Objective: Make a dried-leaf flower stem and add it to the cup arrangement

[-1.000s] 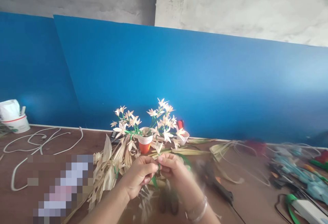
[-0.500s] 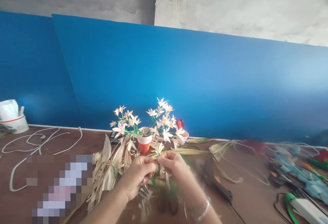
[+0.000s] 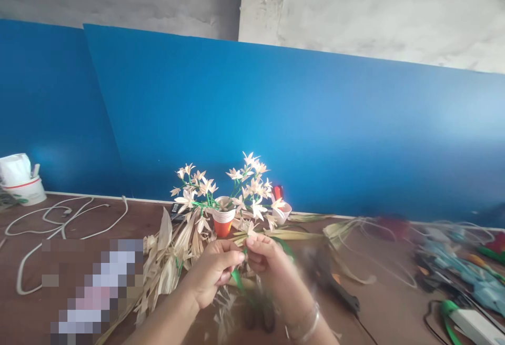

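Observation:
My left hand (image 3: 215, 269) is closed in a pinch at the green tape (image 3: 237, 278), whose loose end hangs below the fingers. Close beside it, my right hand (image 3: 270, 261) pinches a pale corn-husk flower (image 3: 248, 228) just under its petals. The flower points up and away from me; its stem is mostly hidden by my fingers. Right behind my hands stands a stack of red-and-white paper cups (image 3: 223, 224) holding green-stemmed husk flowers (image 3: 252, 190). A heap of dry corn husks (image 3: 165, 266) lies to the left of my left hand.
A black glue gun-like tool (image 3: 335, 282) with a cord lies right of my right arm. White cable (image 3: 59, 224) loops on the brown table's left, near a white tub (image 3: 26, 190). Light-blue material (image 3: 453, 261) and a power strip (image 3: 477, 324) are at right. A blue panel (image 3: 276, 113) stands behind.
My right fingers have moved up to the flower's base, covering more of it, and the flower has tipped lower. My left hand has hardly moved; more green tape shows under it.

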{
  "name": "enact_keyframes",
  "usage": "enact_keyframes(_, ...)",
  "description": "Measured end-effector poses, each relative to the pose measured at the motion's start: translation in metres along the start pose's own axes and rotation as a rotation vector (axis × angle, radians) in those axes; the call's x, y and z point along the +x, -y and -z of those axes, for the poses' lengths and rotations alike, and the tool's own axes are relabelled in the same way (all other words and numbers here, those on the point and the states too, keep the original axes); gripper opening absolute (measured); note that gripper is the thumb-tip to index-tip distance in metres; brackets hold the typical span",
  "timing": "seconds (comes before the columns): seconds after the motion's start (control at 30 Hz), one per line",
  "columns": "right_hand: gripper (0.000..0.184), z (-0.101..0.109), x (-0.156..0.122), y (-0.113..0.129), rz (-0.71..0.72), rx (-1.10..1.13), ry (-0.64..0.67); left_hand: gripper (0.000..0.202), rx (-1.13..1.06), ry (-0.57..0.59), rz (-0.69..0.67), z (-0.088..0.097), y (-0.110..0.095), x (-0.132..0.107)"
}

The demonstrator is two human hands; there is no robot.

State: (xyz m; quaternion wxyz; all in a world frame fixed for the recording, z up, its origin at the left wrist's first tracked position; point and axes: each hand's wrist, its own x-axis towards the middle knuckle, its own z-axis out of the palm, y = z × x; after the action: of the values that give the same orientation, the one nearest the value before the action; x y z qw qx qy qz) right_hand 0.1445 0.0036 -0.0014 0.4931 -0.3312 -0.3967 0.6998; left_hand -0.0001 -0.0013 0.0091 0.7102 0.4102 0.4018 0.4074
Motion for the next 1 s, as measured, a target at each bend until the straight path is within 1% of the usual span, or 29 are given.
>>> enact_keyframes(0.13, 0.038, -0.004, -0.004, 0.003, -0.001, -0.073, -0.017, 0.019, 0.020, -0.043, -0.020, -0.001, 0.001, 0.000)
enact_keyframes(0.2, 0.037, -0.007, -0.006, 0.006, 0.003, -0.135, -0.047, 0.017, 0.035, -0.060, -0.016, -0.001, 0.002, 0.001)
enact_keyframes(0.3, 0.036, -0.010, -0.009, 0.010, 0.025, -0.165, -0.102, 0.017, 0.049, -0.079, -0.015, -0.001, 0.004, 0.002)
enact_keyframes(0.37, 0.037, -0.010, -0.010, 0.013, 0.030, -0.167, -0.097, 0.018, 0.051, -0.072, -0.013, 0.000, 0.004, 0.003)
enact_keyframes(0.5, 0.035, -0.009, -0.011, 0.016, -0.005, -0.227, -0.058, 0.017, 0.060, -0.045, 0.009, 0.001, 0.004, 0.002)
enact_keyframes(0.6, 0.030, -0.008, -0.012, 0.017, -0.019, -0.256, -0.066, 0.018, 0.071, -0.044, 0.017, 0.001, 0.004, 0.001)
enact_keyframes(0.77, 0.026, -0.003, -0.007, 0.013, -0.019, -0.365, -0.178, 0.020, 0.121, -0.082, 0.009, 0.001, 0.007, 0.003)
enact_keyframes(0.9, 0.024, 0.003, -0.001, 0.008, 0.021, -0.486, -0.224, 0.018, 0.246, -0.127, 0.000, 0.000, 0.009, 0.005)
enact_keyframes(1.0, 0.020, 0.005, 0.001, 0.006, 0.030, -0.525, -0.246, 0.018, 0.262, -0.138, -0.010, -0.002, 0.007, 0.004)
